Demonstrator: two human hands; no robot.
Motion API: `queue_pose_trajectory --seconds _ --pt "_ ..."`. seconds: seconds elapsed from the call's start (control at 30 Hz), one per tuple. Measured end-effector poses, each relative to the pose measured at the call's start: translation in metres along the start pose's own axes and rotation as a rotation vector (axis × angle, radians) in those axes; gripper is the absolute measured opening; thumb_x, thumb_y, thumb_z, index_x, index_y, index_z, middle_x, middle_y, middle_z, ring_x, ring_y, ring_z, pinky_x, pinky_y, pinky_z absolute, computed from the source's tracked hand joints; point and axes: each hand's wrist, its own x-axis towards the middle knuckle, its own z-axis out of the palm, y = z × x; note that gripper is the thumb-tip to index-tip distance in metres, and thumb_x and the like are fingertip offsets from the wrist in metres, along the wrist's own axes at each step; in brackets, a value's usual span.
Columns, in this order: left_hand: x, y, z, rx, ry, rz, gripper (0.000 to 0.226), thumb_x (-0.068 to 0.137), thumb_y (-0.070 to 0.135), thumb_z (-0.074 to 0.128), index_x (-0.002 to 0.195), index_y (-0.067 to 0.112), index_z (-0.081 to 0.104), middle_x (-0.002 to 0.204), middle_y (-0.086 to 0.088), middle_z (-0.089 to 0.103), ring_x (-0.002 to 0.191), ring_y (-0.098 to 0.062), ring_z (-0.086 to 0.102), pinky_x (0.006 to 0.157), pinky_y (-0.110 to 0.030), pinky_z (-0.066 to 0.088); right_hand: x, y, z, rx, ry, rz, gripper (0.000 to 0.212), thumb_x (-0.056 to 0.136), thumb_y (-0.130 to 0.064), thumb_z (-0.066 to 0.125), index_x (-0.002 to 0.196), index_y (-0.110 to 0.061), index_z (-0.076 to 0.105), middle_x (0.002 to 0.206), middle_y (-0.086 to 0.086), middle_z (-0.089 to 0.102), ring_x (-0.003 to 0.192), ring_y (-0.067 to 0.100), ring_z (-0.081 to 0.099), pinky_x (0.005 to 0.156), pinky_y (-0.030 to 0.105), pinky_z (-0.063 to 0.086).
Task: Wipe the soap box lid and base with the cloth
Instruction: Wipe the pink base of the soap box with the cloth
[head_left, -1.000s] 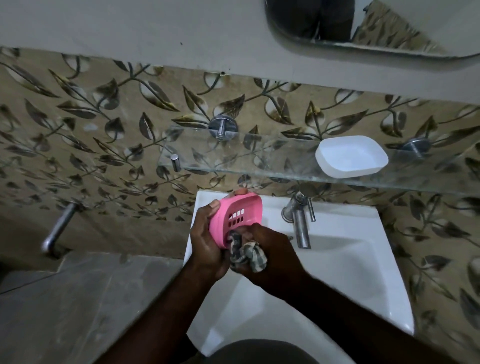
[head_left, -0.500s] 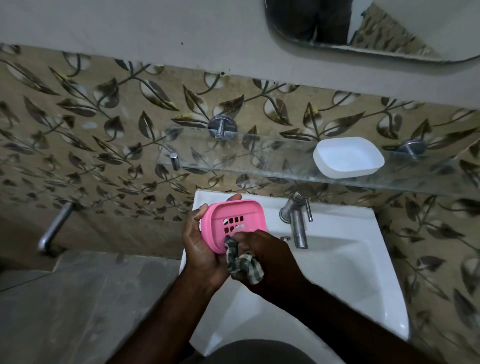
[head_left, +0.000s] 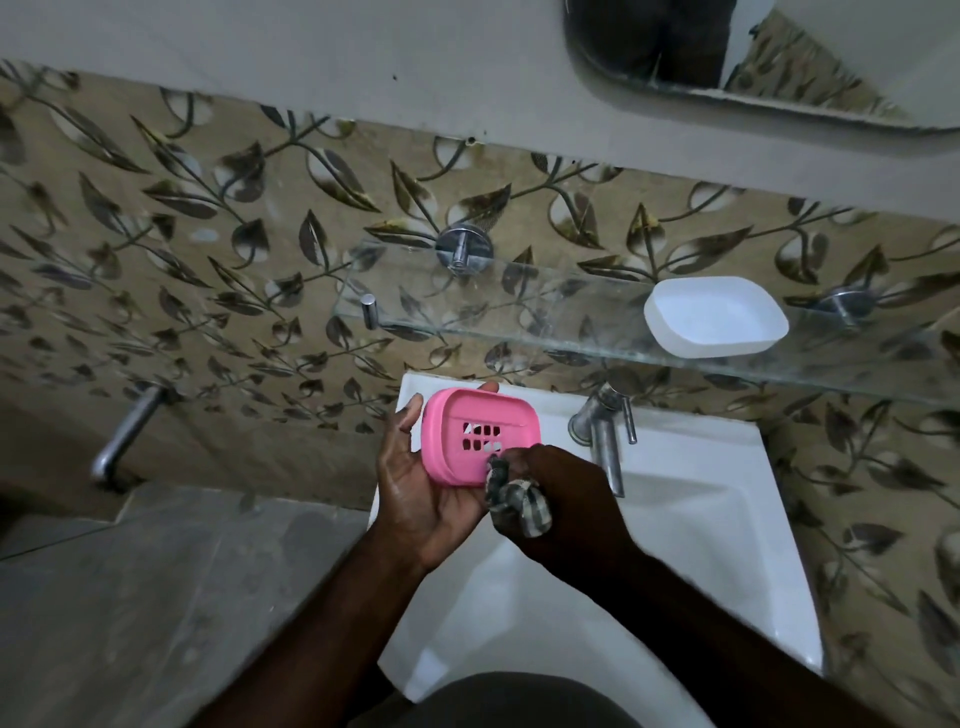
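In the head view, the pink soap box piece (head_left: 480, 436) sits just left of centre in the frame, above the back left corner of the white washbasin (head_left: 727, 519). Its hollow side, with a cluster of small drain slots, faces the camera. The left hand (head_left: 421, 499) grips it from the left and from below: the thumb lies along the left rim and a fingertip shows over the top edge. The right hand (head_left: 561, 499), just right of the piece, is closed round a bunched checked cloth (head_left: 517, 501). It presses the tip of the cloth against the lower right of the hollow, just beside the slots.

The white soap box piece (head_left: 716, 317) lies hollow side up on the glass shelf (head_left: 519, 312) in the upper right of the frame, well apart from both hands. Which piece is lid and which is base cannot be told.

A metal tap (head_left: 605, 431) stands at the back of the basin, right of the pink piece. Leaf-patterned tiles (head_left: 208, 234) cover the wall behind, and a mirror (head_left: 727, 52) hangs at the top right.
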Motion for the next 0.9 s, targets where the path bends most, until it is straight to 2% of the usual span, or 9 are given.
queue_pose_trajectory --seconds 0.1,0.23,0.33,0.4,0.5,0.63,0.7,0.8,0.9 --pt "0.002 -0.010 -0.002 -0.026 -0.027 0.063 0.080 0.073 0.057 0.065 0.129 0.000 0.057 0.111 -0.018 0.062 0.104 -0.032 0.059 0.100 -0.045 0.043 0.000 -0.011 -0.001 0.173 0.046 0.091 0.035 0.067 -0.041 0.064 0.089 -0.013 0.065 0.080 -0.005 0.067 0.073 0.018 0.064 0.063 0.031 0.051" --pt "0.004 -0.018 -0.001 0.029 -0.051 0.092 0.096 0.067 0.063 0.067 0.134 -0.003 0.049 0.123 -0.032 0.050 0.124 -0.051 0.038 0.113 -0.064 0.023 -0.001 -0.032 0.004 0.177 0.094 0.080 0.028 0.069 -0.029 0.075 0.087 -0.024 0.055 0.075 -0.005 0.065 0.067 0.012 0.060 0.057 0.032 0.050" --pt "0.008 -0.016 0.000 0.092 -0.054 0.135 0.077 0.063 0.059 0.069 0.119 0.006 0.066 0.108 -0.026 0.058 0.100 -0.037 0.057 0.088 -0.045 0.050 0.002 -0.044 0.002 0.168 0.098 0.065 0.033 0.065 -0.025 0.075 0.088 -0.027 0.052 0.076 -0.004 0.065 0.067 0.014 0.059 0.056 0.028 0.050" --pt "0.010 -0.010 0.000 0.097 -0.062 0.197 0.060 0.066 0.056 0.068 0.104 0.010 0.074 0.099 -0.017 0.068 0.091 -0.029 0.064 0.080 -0.040 0.055 0.004 -0.033 0.000 0.077 0.050 0.031 0.026 0.070 -0.033 0.070 0.092 -0.021 0.061 0.081 -0.001 0.067 0.073 0.019 0.063 0.060 0.030 0.054" --pt "0.009 0.000 0.000 0.099 -0.125 0.171 0.074 0.055 0.052 0.078 0.112 0.006 0.066 0.109 -0.019 0.064 0.099 -0.036 0.063 0.094 -0.054 0.047 0.002 0.000 -0.002 -0.147 -0.065 0.029 0.031 0.076 -0.043 0.054 0.093 -0.021 0.067 0.082 -0.004 0.067 0.074 0.022 0.063 0.060 0.030 0.053" --pt "0.007 -0.002 -0.003 0.179 -0.138 0.024 0.090 0.048 0.051 0.087 0.119 0.002 0.061 0.119 -0.028 0.050 0.113 -0.046 0.049 0.108 -0.054 0.030 -0.011 0.017 0.004 -0.255 -0.115 0.016 0.025 0.079 -0.044 0.054 0.091 -0.026 0.066 0.075 -0.007 0.063 0.070 0.013 0.057 0.056 0.025 0.044" --pt "0.007 -0.003 -0.002 0.184 -0.154 -0.012 0.092 0.047 0.049 0.089 0.121 0.004 0.059 0.125 -0.030 0.045 0.118 -0.046 0.043 0.103 -0.051 0.036 -0.013 0.019 0.005 -0.239 -0.104 0.013 0.025 0.079 -0.044 0.054 0.093 -0.026 0.065 0.075 -0.007 0.064 0.071 0.012 0.058 0.055 0.024 0.048" --pt "0.008 -0.005 -0.002 0.117 -0.129 0.000 0.085 0.045 0.044 0.089 0.114 0.002 0.063 0.116 -0.026 0.052 0.107 -0.041 0.052 0.085 -0.047 0.053 -0.015 0.022 0.005 -0.155 -0.067 0.015 0.026 0.079 -0.041 0.057 0.097 -0.024 0.063 0.081 -0.006 0.068 0.073 0.018 0.064 0.059 0.029 0.054" --pt "0.011 -0.011 0.003 0.035 -0.086 0.077 0.083 0.044 0.043 0.087 0.110 -0.001 0.063 0.100 -0.020 0.059 0.097 -0.037 0.056 0.076 -0.043 0.058 -0.013 0.002 0.003 0.163 0.014 0.245 0.020 0.069 -0.033 0.063 0.089 -0.030 0.062 0.076 -0.008 0.066 0.068 0.015 0.063 0.060 0.033 0.053"
